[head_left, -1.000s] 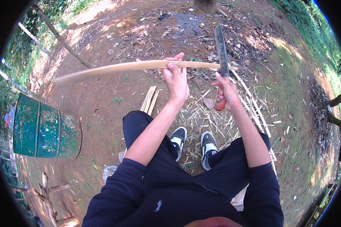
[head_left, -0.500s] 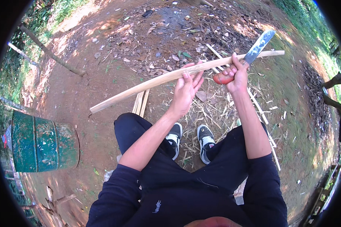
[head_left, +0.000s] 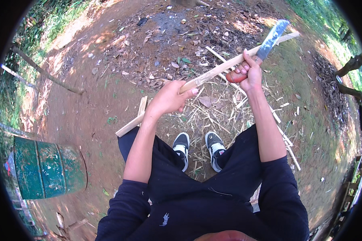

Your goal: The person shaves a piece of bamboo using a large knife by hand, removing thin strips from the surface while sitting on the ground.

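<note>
A long, pale bamboo strip (head_left: 214,73) slants across in front of me, its near-left end low by my left knee and its far-right end raised. My left hand (head_left: 169,98) is wrapped over the strip left of its middle, thumb along the near side. In my right hand (head_left: 250,74) is a machete (head_left: 272,39) with a reddish handle, its blade pointing up and to the right. The blade lies across the strip, and my right index finger and thumb area touch the strip. Part of the strip is hidden under my left hand.
Thin bamboo shavings (head_left: 207,114) litter the ground around my shoes. Cut strips (head_left: 283,134) lie to the right, another strip (head_left: 142,105) on the left. A green, rusty drum (head_left: 50,168) stands at the left. Dry leaves (head_left: 161,68) cover the ground ahead.
My left hand has moved left and closed over the strip from above, where its fingers were spread beneath. The strip has tilted more steeply, its left end drawn in toward my knee.
</note>
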`<state>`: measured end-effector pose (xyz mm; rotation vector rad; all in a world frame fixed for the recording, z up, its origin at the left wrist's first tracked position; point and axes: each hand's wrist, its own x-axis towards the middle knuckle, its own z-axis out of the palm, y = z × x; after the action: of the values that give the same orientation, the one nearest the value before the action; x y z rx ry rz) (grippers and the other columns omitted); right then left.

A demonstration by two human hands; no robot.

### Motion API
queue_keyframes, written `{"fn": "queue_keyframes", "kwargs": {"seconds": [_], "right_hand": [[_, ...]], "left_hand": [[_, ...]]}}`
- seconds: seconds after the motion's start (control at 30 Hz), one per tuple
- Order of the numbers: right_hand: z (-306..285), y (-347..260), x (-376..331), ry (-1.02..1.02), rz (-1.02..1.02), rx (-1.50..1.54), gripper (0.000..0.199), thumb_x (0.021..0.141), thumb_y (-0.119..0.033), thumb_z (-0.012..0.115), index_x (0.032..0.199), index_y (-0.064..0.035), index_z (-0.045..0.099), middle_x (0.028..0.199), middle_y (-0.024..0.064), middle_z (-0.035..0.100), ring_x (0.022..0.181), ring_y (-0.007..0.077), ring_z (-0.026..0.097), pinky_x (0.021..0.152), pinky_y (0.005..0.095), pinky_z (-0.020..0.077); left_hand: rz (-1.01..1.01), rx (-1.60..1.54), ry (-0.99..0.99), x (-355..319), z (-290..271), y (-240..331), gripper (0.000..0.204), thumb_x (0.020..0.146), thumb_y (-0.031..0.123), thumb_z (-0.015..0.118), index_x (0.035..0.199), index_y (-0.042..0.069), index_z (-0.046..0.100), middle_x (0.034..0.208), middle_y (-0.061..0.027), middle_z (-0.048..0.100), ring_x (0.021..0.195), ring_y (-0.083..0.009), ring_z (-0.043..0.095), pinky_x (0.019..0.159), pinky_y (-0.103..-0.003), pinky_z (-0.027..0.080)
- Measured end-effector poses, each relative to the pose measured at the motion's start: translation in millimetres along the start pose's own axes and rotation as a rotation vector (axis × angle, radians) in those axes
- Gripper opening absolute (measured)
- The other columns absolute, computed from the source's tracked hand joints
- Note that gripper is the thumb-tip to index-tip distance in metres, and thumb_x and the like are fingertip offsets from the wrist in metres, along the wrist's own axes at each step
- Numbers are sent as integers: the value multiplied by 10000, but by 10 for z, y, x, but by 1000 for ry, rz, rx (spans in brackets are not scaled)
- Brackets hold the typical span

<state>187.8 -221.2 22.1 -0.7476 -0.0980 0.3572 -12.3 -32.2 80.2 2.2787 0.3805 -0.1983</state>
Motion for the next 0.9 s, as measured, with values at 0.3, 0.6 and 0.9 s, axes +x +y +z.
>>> {"fn": "queue_keyframes", "kwargs": {"seconds": [0.3,0.6,0.9], "right_hand": [[74,-9,-54,-31,-58,-352,309,945,-295,662,890,-5,569,512,-46,373,408,72,375,421,262,338],[155,54,-175,-64,-133,-791,361,895,-281,718,648,-80,547,498,-50,468,414,43,408,406,255,304],[90,122,-345,-332,-590,-1506,118,755,-137,668,706,-46,612,616,171,613,534,350,587,509,413,448]], "left_hand": [[-4,-537,-80,219,272,-116,288,1067,267,399,927,57,536,665,69,400,513,-33,316,445,-203,283],[215,-1009,-287,252,705,-176,269,1063,251,391,1153,7,463,841,-45,500,691,-135,606,586,-297,542],[127,-1135,-166,118,537,-412,205,1048,219,427,1119,31,467,636,52,376,378,-12,313,280,-183,256]]}}
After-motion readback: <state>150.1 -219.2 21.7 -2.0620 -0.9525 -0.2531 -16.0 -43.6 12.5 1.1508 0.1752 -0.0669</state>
